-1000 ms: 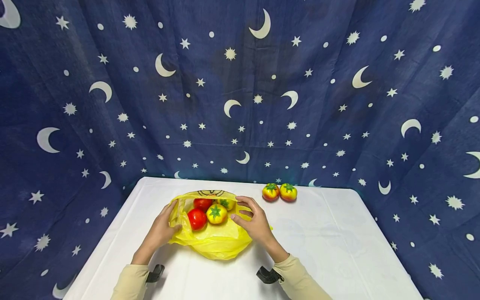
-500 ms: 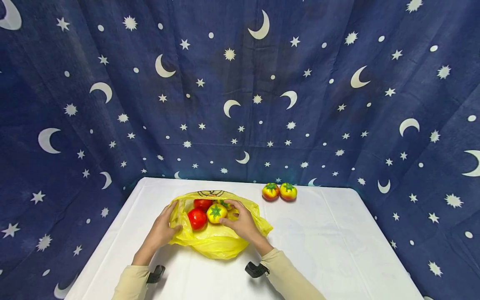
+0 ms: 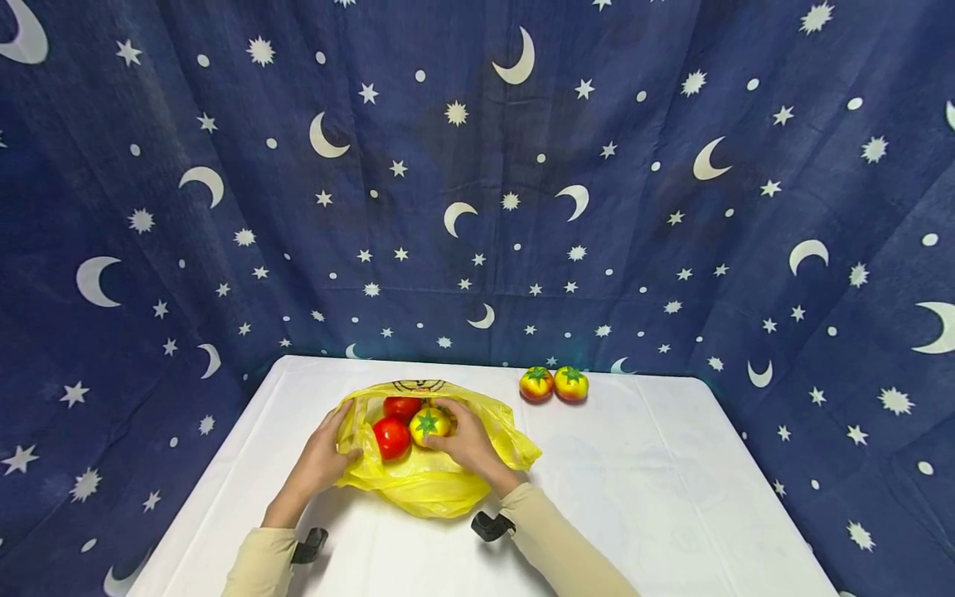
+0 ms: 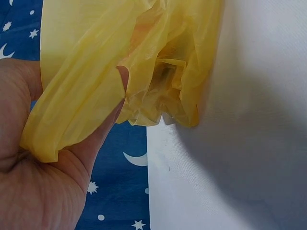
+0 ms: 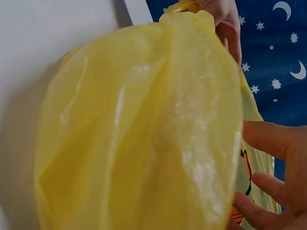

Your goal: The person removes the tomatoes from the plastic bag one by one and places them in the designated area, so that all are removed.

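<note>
Yellow bag [image 3: 440, 496], black print [image 3: 419, 385] unreadable; left fingers [image 3: 335, 417] holding it.

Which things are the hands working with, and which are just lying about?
Probably part of the job:
bag, held at its edge by the left hand
yellow fruit, by the right hand
two red fruits, in the bag

Lying about:
two fruits at the back, though maybe wanted too
curtain, background

Bag [image 3: 440, 496]: plastic film, thin, translucent, crinkled, light sheen. Red tomatoes [image 3: 391, 438]: smooth, glossy. Yellow tomatoes [image 3: 429, 424]: smooth, glossy. Desk cover [image 3: 634, 481]: white cloth, matt, faintly creased. Backdrop [image 3: 418, 124]: printed cloth, matt, softly folded. Sleeves [image 3: 567, 543]: cloth, matt.
</note>
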### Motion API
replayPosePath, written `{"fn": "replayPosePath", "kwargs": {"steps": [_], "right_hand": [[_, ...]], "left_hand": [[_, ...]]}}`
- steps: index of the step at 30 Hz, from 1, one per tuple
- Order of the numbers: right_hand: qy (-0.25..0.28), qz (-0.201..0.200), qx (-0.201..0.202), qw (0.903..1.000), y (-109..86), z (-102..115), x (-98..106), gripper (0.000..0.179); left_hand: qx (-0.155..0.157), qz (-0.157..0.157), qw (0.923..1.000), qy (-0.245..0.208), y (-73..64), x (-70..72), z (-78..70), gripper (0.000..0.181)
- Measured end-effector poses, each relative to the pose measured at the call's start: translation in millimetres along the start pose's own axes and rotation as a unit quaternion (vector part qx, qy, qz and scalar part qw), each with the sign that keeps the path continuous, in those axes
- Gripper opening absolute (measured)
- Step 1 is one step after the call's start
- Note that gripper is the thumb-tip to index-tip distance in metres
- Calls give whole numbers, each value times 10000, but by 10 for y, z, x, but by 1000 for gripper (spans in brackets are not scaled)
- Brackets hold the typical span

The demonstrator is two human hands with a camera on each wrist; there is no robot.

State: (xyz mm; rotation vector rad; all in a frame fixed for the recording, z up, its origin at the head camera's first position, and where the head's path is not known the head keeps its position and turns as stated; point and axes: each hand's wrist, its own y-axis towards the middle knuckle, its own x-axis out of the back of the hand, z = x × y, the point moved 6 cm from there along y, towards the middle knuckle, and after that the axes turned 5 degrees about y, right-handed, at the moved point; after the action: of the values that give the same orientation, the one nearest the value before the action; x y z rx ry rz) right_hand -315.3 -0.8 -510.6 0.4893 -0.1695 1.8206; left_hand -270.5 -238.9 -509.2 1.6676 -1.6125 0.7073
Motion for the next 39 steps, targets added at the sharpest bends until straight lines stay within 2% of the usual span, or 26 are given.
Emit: {"fn": "replayPosePath", "kwargs": {"steps": [7,14,25,39], "right_hand": [[-297,85,-195,9993,80,-68,-86,65],[-680,32,-216,9974,136,-133,-126,64],[-1009,113,-237,9946,86,-172,-141,63],[-1005,352,-316,9938,53,-249,-184,60]], "left_hand": [[59,13,10000,-45,13,-8,-8,87],[6,-44,10000,-83,22,-25,-6,87],[-3,-76,9999,-76,1,-16,-12,87],[-18,-79,9999,-81,13,-32,-18,86]]}}
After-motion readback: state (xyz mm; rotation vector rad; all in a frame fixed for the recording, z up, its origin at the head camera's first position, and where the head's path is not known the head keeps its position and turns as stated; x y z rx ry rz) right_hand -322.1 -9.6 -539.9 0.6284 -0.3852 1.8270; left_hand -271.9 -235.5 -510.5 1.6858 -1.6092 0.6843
